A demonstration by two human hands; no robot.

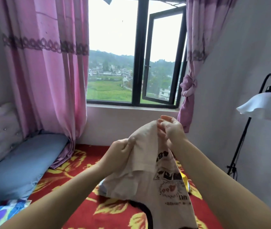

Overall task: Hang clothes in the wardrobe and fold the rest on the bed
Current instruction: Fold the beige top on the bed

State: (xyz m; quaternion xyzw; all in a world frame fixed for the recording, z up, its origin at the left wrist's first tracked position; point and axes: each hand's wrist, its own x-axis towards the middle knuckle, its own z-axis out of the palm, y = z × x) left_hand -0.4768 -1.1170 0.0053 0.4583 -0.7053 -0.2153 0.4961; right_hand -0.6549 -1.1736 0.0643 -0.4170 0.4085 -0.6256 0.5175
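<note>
Beige printed T-shirt: held up over the bed, long axis hanging downward, top edge gripped by left hand and pinched higher by right hand, both hands equally near.

Bright window daylight; soft blur; bowed edges

Both bare forearms reach in from the lower corners of the frame and meet just below centre; the left hand is curled, gripping a fold of the beige T-shirt; the right hand, slightly higher, pinches the shirt's top edge with its fingertips, wrist bent inward.
</note>
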